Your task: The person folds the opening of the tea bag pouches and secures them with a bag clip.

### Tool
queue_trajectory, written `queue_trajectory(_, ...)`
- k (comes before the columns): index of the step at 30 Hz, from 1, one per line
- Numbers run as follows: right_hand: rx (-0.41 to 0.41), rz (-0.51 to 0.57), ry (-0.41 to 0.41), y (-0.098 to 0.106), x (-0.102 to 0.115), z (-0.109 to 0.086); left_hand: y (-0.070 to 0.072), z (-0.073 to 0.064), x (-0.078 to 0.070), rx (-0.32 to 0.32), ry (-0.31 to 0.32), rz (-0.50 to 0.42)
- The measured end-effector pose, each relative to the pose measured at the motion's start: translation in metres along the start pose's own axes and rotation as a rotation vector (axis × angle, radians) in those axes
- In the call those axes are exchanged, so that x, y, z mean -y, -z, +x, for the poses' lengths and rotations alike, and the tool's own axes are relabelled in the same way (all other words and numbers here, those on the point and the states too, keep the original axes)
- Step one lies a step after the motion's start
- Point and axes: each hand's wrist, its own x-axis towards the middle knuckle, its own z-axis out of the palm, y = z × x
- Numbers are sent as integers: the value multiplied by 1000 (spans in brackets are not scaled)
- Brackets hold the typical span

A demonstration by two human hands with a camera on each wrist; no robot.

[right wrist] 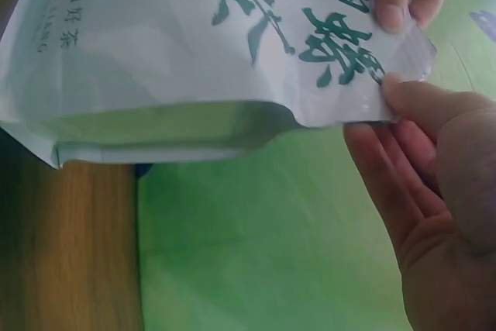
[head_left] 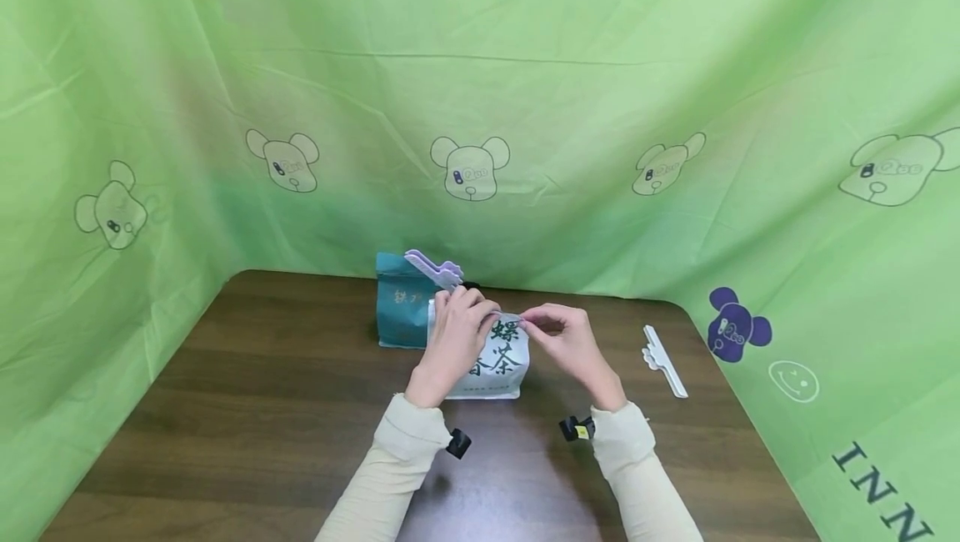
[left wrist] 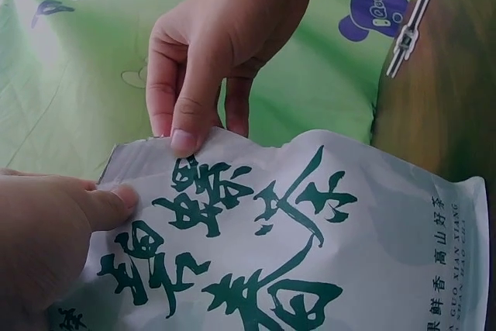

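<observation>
A white tea bag (head_left: 501, 367) with green brush characters stands upright on the table in front of me. My right hand (head_left: 566, 338) pinches its top edge near the right corner, thumb on the printed face and fingers behind. Farther left along that edge, my left hand (head_left: 457, 338) pinches the bag too, its thumb flat on the front. In the left wrist view the top of the bag (left wrist: 256, 215) looks flattened between the two hands. Behind my left hand is a dark green bag (head_left: 405, 308), with a lilac sealing clip (head_left: 435, 268) at its top.
A white sealing clip (head_left: 663, 361) lies on the brown table (head_left: 262, 409) at the right. Green cloth (head_left: 480, 92) printed with bear heads hangs behind the table and along both sides.
</observation>
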Motion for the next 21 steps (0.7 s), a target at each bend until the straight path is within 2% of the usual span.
queue_trajectory(14,-35,2,87,-6,3,4,-3,0,1,-4,-26,29)
queue_trajectory(21,-52,-5,143,-10,-2,2,2,3,5,14,-32,71)
